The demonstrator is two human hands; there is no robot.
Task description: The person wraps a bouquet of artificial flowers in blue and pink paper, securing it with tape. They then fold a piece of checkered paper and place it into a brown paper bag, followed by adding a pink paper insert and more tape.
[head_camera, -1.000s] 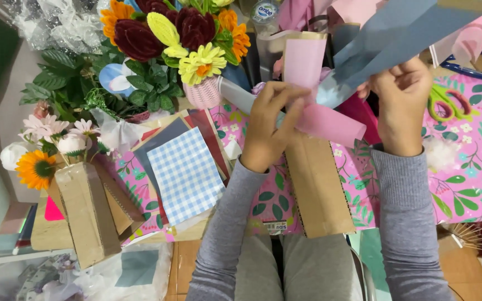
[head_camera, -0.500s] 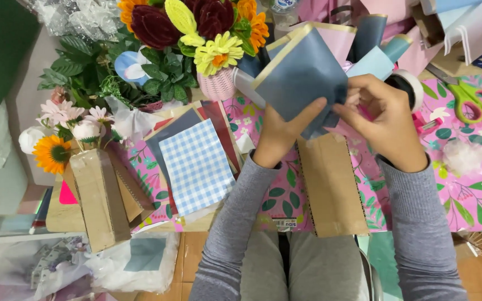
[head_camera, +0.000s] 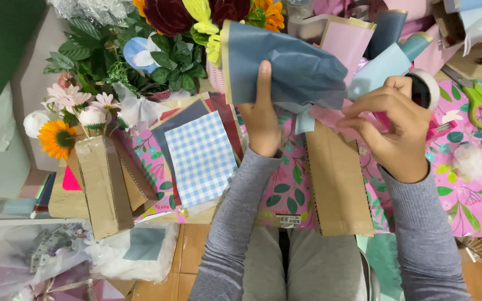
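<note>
Left hand [head_camera: 262,120] | we held the slate-blue wrapping paper [head_camera: 285,69] from behind, fingers pressed together, above the floral tablecloth [head_camera: 478,198] | right hand [head_camera: 394,131] | fingers pinched its gathered right edge, near the tape roll [head_camera: 428,83]

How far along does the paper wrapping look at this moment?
Early. Done: only a blue paper cone rolled up. In hand: the left hand holds it while the right hand pinches its narrow end. Left: the cone holds no flowers; the bouquet and checked sheet lie apart.
</note>
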